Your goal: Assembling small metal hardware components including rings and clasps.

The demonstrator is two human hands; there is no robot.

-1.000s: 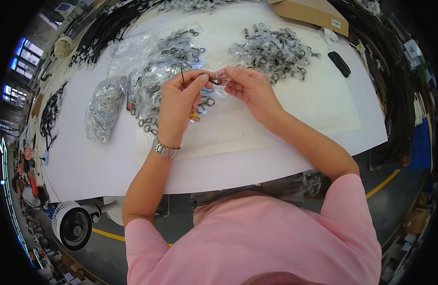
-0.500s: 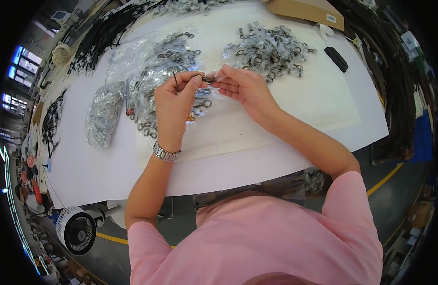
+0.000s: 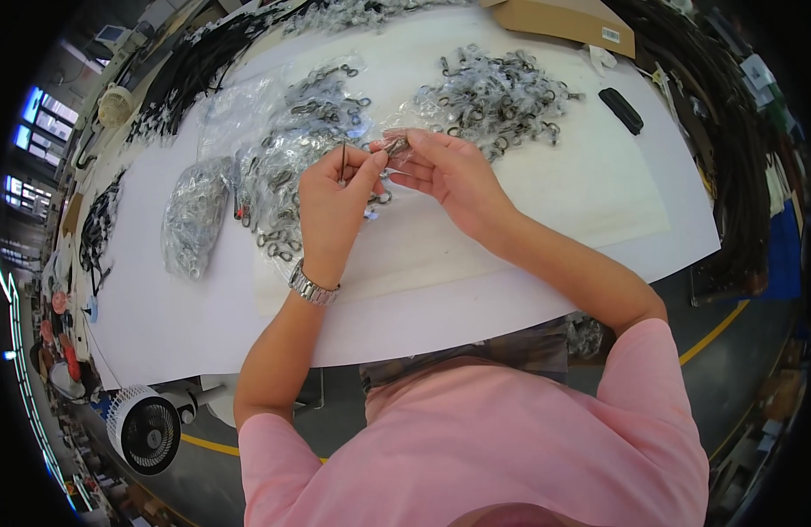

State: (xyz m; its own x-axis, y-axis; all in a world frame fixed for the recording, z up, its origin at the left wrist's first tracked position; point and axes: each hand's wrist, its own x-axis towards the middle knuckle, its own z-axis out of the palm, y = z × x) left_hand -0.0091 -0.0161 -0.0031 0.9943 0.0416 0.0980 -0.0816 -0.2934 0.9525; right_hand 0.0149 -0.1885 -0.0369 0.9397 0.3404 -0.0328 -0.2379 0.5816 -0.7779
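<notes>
Over the middle of the table, my left hand [image 3: 335, 193] and my right hand [image 3: 463, 176] meet fingertip to fingertip. Between them is a small dark metal snap hook [image 3: 395, 147] in clear plastic film; its exact shape is partly hidden by film and fingers. My right thumb and fingers pinch the film and hook, the other fingers loosely curled below. My left thumb and forefinger close at the hook's near end. A thin dark rod [image 3: 343, 161] sticks up from my left hand. Just beyond lies a pile of film-wrapped metal hooks [image 3: 502, 97]; more hooks [image 3: 278, 241] lie left of my left hand.
A filled clear plastic bag [image 3: 195, 215] lies at the left. Black cords [image 3: 190, 70] cover the far left edge. A black pouch [image 3: 621, 111] and a cardboard box [image 3: 564, 25] lie at the far right. A small fan [image 3: 149, 432] stands below the table's left front.
The bare-looking hook between my hands is now within clear film at my right fingertips. My left hand has shifted slightly right and down, and the rod in it stands more upright.
</notes>
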